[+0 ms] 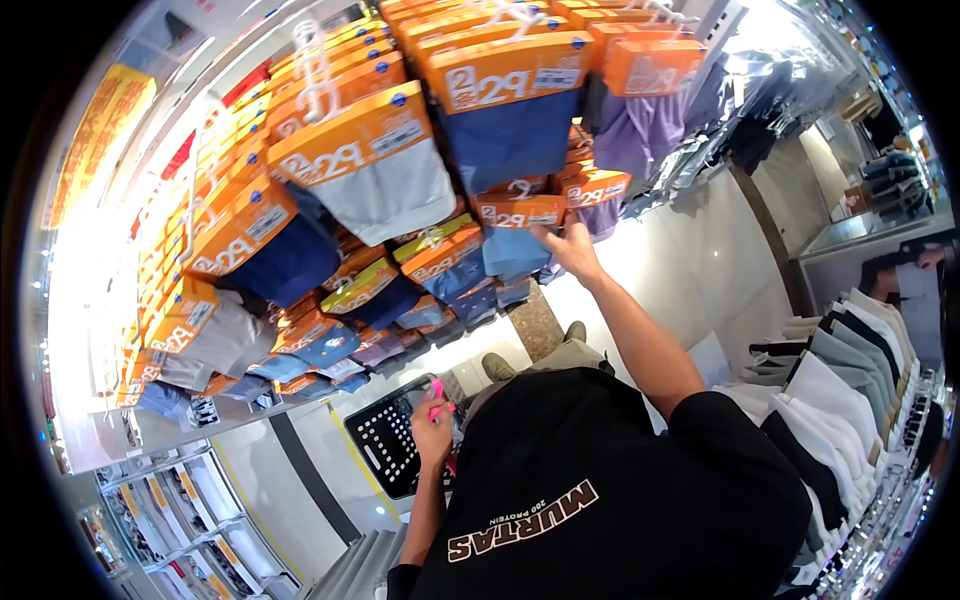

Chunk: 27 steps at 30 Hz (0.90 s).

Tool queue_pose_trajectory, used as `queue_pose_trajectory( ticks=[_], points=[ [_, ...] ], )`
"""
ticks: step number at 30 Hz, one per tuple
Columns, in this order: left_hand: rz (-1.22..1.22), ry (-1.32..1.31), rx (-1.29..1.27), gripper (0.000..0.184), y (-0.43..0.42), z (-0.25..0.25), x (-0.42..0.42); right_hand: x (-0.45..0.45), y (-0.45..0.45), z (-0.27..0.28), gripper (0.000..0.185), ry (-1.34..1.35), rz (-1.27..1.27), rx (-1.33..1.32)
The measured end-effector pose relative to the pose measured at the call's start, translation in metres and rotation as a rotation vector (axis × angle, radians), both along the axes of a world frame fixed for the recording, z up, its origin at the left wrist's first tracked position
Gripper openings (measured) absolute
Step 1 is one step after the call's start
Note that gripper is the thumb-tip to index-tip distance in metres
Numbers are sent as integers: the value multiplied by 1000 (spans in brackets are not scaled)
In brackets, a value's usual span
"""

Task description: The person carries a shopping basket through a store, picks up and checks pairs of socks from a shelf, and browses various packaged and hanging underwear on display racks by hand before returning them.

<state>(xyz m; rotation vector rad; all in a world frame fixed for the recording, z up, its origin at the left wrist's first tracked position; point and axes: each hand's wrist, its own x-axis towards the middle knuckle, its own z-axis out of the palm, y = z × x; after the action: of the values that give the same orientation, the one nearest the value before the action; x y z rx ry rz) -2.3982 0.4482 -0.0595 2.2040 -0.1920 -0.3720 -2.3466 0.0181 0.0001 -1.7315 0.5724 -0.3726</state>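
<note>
My right hand (572, 250) reaches up to a hanging pack with an orange "29" header (515, 212) and light blue fabric below it. Its fingers are at the right edge of that header. Just right of it hangs a lilac pack (597, 190). My left hand (432, 425) is low near my body, wrapped round the pink handle (437, 386) of a black basket (385, 435) with a perforated side. Larger packs in navy (508, 140) and pale grey (392, 190) hang above and to the left.
Rows of orange-headed packs (300, 330) fill the rack on the left. White, grey and black garments (835, 375) hang at the right. Shelves with folded items (185, 500) stand at the lower left. Pale floor tiles (700, 250) show beyond my right arm.
</note>
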Motion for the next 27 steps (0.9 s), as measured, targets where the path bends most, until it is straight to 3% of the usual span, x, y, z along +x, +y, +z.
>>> queue_pose_trajectory(
  ticks=[2, 6, 11, 16, 17, 19, 23, 27],
  points=[
    [21, 13, 27, 15, -17, 13, -5, -22, -7, -3, 59, 6, -23, 25],
    [-33, -43, 37, 17, -33, -11, -14, -59, -40, -11, 55, 41, -16, 20],
    [-35, -26, 81, 17, -79, 11, -27, -69, -104, -10, 41, -124, -177, 111],
    [-45, -2, 133, 17, -114, 12, -40, -48, -138, 2, 63, -195, -220, -154],
    [-50, -14, 141, 17, -119, 11, -42, -45, -143, 1, 73, -175, -189, -103],
    [-61, -38, 159, 17, -130, 10, -45, -39, -146, 2, 76, -269, -168, -86],
    [-6, -28, 160, 16, -152, 15, -56, -42, -151, 6, 70, -200, -110, -42],
    [-4, -62, 171, 18, -175, 15, -67, -43, -149, -6, 51, -272, -53, 267]
  ],
)
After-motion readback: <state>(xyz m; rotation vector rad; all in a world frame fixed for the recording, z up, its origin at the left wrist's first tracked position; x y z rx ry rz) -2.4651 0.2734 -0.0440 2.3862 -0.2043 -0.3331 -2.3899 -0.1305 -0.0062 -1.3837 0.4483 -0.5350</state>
